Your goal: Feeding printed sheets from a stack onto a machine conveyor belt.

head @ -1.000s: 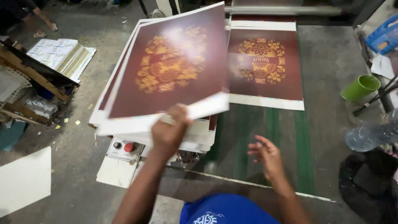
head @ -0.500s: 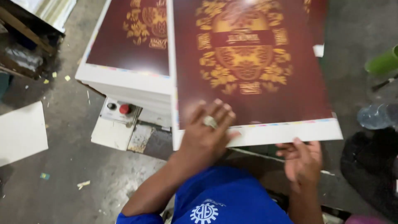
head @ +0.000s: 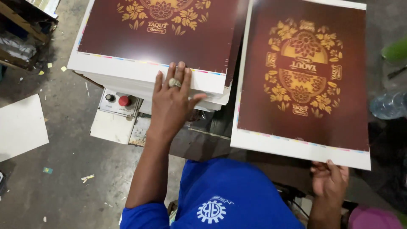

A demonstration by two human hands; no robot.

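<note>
A thick stack of large printed sheets [head: 140,72], dark maroon with a gold floral emblem and white margins, fills the upper left. My left hand [head: 171,99], with a ring on one finger, lies flat on the stack's near edge, fingers spread, gripping nothing. To the right, one loose sheet [head: 303,85] of the same print is held out flat. My right hand [head: 330,180] pinches its near white margin from below at the right corner.
Under the stack sits a white control box with a black knob and a red button [head: 124,101]. A white sheet [head: 21,127] lies on the concrete floor at left. Wooden scraps are at top left; a clear plastic bottle [head: 388,105] and a green object at right.
The loose sheet has moved from in front of me to the right. My left hand has left it and gone to the stack's edge; my right hand still holds its margin.
</note>
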